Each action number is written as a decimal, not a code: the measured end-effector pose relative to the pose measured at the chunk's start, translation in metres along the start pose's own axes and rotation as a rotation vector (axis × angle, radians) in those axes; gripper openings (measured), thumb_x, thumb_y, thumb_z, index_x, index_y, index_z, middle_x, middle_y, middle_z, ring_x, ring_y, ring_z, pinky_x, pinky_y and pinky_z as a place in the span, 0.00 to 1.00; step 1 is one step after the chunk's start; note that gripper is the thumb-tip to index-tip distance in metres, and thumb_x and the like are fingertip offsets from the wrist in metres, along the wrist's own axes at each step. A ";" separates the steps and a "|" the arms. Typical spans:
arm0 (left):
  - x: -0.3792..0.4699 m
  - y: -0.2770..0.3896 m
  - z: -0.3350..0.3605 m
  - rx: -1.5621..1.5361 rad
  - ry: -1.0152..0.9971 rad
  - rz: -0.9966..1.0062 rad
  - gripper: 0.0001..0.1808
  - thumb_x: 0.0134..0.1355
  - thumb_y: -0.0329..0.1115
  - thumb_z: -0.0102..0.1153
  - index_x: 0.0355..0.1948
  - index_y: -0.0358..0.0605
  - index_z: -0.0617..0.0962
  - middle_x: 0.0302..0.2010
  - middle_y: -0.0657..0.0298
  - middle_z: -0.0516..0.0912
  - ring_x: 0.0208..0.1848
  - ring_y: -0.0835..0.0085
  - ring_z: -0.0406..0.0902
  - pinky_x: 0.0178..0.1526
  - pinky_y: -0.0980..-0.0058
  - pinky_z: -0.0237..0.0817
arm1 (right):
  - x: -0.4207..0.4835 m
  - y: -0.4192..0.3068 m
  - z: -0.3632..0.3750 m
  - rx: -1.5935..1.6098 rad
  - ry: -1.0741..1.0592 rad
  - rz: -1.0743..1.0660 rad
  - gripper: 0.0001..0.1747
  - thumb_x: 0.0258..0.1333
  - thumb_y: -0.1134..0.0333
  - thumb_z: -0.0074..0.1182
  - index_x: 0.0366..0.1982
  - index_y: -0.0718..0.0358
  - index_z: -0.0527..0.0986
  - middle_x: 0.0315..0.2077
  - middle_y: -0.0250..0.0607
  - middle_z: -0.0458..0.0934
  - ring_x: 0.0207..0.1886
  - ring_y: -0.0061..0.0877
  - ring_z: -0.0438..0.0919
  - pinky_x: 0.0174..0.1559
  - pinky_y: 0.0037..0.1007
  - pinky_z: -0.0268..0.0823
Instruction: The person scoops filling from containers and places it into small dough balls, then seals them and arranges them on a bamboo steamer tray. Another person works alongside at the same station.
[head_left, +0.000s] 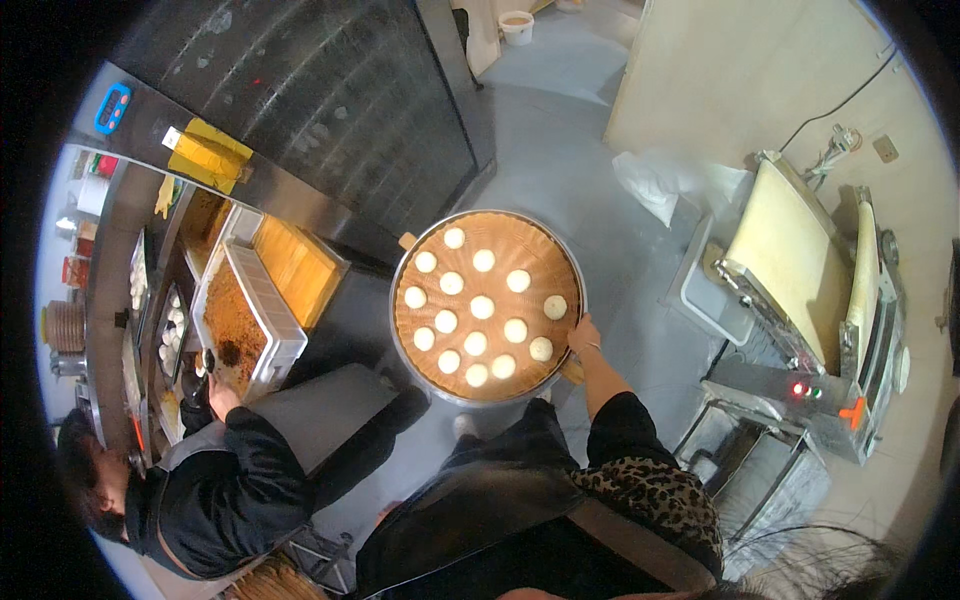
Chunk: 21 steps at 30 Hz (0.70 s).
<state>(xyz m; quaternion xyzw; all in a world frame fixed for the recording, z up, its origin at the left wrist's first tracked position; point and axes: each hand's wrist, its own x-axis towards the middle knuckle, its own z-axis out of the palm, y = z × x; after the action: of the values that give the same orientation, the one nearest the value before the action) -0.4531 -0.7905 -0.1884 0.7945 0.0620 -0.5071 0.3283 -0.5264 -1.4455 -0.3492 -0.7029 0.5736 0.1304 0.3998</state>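
Observation:
My right hand (583, 335) grips the right rim of a large round steamer tray (487, 225) with a metal edge and a brown woven liner. Several round white dough buns (481, 307) sit spaced apart on the liner. Two near my hand, one of them this bun (555, 307), look slightly speckled on top. Pieces of wood, such as this wooden end (407, 241), stick out past the rim at the upper left and lower right. My left hand is out of view.
At left a co-worker (225, 480) reaches toward a white plastic bin (289, 341) of crumbly brown filling beside a wooden board (296, 262). A dough sheeter (795, 255) with lit buttons stands at right, near a pale plastic tub (712, 300). A dark slatted door (322, 97) rises ahead.

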 end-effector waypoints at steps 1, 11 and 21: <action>0.004 0.009 0.005 -0.012 -0.007 0.020 0.18 0.63 0.32 0.60 0.54 0.41 0.75 0.36 0.61 0.84 0.40 0.73 0.79 0.49 0.72 0.69 | 0.003 0.003 -0.008 0.008 0.015 -0.005 0.26 0.59 0.65 0.51 0.56 0.69 0.63 0.51 0.65 0.76 0.55 0.53 0.76 0.56 0.45 0.69; 0.026 0.037 0.024 -0.120 -0.206 0.151 0.20 0.68 0.40 0.55 0.57 0.42 0.74 0.40 0.60 0.83 0.43 0.75 0.79 0.42 0.73 0.69 | 0.042 0.088 -0.076 0.188 0.145 -0.070 0.40 0.50 0.61 0.60 0.62 0.73 0.61 0.57 0.64 0.72 0.59 0.53 0.72 0.61 0.40 0.64; 0.000 0.032 0.010 -0.051 0.051 0.124 0.20 0.64 0.37 0.60 0.56 0.44 0.75 0.34 0.62 0.83 0.38 0.74 0.78 0.44 0.74 0.68 | 0.057 0.062 -0.119 0.079 0.629 -0.134 0.20 0.56 0.66 0.55 0.49 0.69 0.76 0.47 0.58 0.80 0.52 0.50 0.78 0.51 0.44 0.69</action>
<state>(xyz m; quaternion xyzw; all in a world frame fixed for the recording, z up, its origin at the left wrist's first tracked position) -0.4467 -0.8213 -0.1767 0.8008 0.0339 -0.4636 0.3777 -0.5979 -1.5718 -0.3345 -0.7290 0.6261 -0.1421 0.2376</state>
